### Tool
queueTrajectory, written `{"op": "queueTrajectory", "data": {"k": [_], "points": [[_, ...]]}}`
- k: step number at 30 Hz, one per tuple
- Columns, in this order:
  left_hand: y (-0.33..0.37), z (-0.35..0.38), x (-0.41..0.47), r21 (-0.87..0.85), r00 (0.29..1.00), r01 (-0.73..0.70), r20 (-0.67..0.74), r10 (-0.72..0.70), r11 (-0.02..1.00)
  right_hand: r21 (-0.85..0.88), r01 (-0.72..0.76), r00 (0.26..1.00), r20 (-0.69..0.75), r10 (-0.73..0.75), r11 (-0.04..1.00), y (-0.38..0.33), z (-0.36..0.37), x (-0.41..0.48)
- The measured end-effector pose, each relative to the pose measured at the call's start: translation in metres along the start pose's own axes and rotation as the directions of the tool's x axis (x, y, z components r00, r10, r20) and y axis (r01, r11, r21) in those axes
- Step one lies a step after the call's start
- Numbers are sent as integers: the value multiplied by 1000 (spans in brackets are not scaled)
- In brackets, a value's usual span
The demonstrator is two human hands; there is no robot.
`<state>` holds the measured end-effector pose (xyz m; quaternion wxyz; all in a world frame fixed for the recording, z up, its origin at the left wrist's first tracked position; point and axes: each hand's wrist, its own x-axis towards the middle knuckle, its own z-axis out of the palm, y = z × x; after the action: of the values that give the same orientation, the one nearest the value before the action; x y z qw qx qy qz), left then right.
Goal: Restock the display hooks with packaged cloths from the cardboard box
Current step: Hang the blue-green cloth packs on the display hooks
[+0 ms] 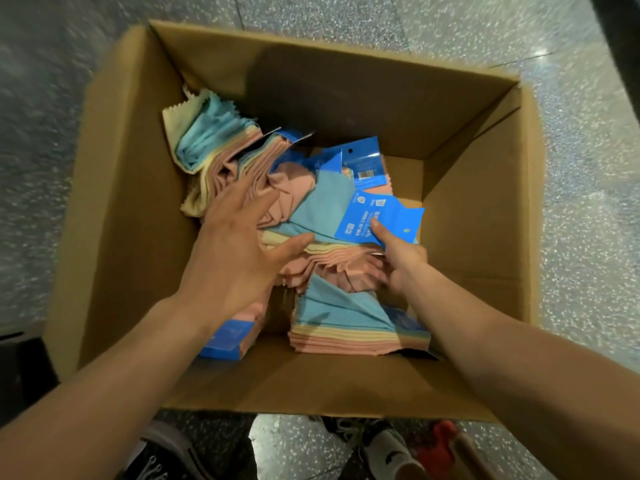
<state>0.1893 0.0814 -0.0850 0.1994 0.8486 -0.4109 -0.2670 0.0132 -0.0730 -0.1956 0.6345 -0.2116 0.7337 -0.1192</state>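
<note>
Your right hand [398, 261] pinches a pack [381, 216] by its blue card, thumb on top, right of centre in the box [485, 258]. Its cloths seem to run left, under your left hand [235, 244], which is spread open and holds nothing.

— How much of the right hand [405, 265] shows?
— Mostly the thumb, lying on the blue header card [381, 220]. The fingers go under the card and the cloths, so it is probably a pinch.
— Can you read the card?
— No, the print is too small and smeared.
— And the left hand [235, 247]?
— It covers part of the pink cloths [294, 188], and its forearm hides most of a blue-fronted pack [228, 337].
— The edges?
— The left flap of the cardboard box [114, 133] is blurred. The bottom edge cuts off a black shoe [162, 459], a white shoe [388, 448] and a blurred red thing [440, 441] I cannot identify.
</note>
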Motion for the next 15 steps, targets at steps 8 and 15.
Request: {"op": "queueTrajectory", "data": {"k": [8, 15], "points": [[6, 4, 6, 14, 1000, -2, 26, 1, 1000, -19, 21, 1000, -19, -21, 1000, 5, -7, 7], [12, 3, 2, 0, 999, -16, 30, 16, 1000, -283, 256, 965, 11, -263, 924, -5, -15, -16]]}}
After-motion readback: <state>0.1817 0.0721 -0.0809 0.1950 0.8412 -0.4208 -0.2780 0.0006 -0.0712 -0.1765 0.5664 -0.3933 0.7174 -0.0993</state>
